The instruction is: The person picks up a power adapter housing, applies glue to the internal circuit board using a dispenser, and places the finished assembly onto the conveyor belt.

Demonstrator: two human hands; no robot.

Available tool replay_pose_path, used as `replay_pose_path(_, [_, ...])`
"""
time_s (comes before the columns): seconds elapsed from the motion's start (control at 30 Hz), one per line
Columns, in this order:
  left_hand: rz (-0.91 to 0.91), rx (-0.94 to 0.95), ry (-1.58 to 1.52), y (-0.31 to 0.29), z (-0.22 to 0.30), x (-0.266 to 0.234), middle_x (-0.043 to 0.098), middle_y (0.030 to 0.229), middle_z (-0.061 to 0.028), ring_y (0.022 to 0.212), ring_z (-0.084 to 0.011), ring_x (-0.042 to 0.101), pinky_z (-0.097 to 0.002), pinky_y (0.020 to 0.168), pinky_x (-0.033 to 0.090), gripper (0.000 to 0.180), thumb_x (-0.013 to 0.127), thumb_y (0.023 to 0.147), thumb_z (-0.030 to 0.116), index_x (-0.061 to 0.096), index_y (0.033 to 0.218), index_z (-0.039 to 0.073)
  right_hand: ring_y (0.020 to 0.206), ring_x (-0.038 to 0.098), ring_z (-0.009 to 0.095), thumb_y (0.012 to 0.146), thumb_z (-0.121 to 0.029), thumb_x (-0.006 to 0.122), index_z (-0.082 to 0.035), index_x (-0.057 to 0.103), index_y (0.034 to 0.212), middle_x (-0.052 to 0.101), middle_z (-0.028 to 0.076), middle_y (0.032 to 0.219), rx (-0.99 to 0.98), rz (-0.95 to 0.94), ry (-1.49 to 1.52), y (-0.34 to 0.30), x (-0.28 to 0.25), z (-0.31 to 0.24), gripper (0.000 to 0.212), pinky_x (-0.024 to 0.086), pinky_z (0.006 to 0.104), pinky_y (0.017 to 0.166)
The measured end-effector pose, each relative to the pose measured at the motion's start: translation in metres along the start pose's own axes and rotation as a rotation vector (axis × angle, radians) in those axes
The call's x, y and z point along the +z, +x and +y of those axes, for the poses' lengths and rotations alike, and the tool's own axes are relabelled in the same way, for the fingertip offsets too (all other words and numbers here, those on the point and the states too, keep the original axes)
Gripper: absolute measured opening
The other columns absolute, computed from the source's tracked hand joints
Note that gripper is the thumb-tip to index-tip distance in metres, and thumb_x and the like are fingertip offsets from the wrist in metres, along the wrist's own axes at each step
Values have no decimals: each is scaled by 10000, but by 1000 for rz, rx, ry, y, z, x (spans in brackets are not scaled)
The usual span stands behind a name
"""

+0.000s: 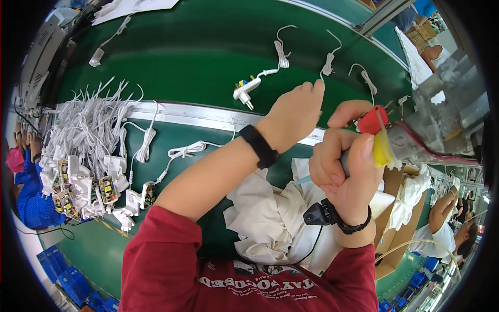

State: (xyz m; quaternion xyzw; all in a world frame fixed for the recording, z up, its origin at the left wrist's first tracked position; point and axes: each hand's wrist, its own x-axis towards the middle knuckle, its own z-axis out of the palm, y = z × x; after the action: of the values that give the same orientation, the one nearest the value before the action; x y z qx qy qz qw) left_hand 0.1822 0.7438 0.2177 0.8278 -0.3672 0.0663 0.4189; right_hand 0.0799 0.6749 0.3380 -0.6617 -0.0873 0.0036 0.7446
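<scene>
My left hand reaches over the green belt, its back turned up and fingers curled closed. A thin white cable from a tied bundle runs to its fingertips; whatever else they hold is hidden. My right hand is wrapped round a wired tool with a grey body, a yellow part and a red part; its exact kind is unclear. Left of my left hand, a white plug adapter with a bundled cord lies on the belt, small coloured parts showing at its side.
A heap of corded adapters, some with bare circuit boards, fills the left bench. White cloth or bags lie before me, beside a cardboard box. A metal rail edges the belt. Clear plastic fixtures stand at right. Other people sit farther off.
</scene>
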Motion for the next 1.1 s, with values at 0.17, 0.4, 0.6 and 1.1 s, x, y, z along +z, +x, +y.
replay_pose_path(0.17, [297,-68,762,-20,-11,-58,550,942,-162,819,-270,574,-347,689,502,263,584,752,97,489,964,-27,356,246,50,959,-473,385,-19,358,1063,301,-21,465,10,49,-52,2,2,-3,467,186,223,349])
replay_pose_path(0.4, [7,-832,-251,-39,-9,-90,569,880,-98,788,-196,586,-304,607,493,220,572,828,140,473,964,-1,359,242,48,965,-476,364,-17,369,1063,300,-29,473,10,58,-26,2,-6,-2,469,184,219,347])
replay_pose_path(0.6, [24,-926,-1173,-94,40,-59,600,963,-60,778,-78,571,-195,527,419,279,519,915,155,447,1169,66,361,227,40,967,-489,345,-24,378,1059,289,-42,477,22,140,-16,9,-6,-7,476,186,213,347])
replay_pose_path(1.1, [-357,-698,-1576,-115,59,-34,521,1170,-101,1082,-163,527,-321,837,536,387,434,913,-7,345,1285,51,364,228,37,974,-499,300,-85,356,959,297,-44,485,-23,194,-4,13,-2,7,418,202,205,346])
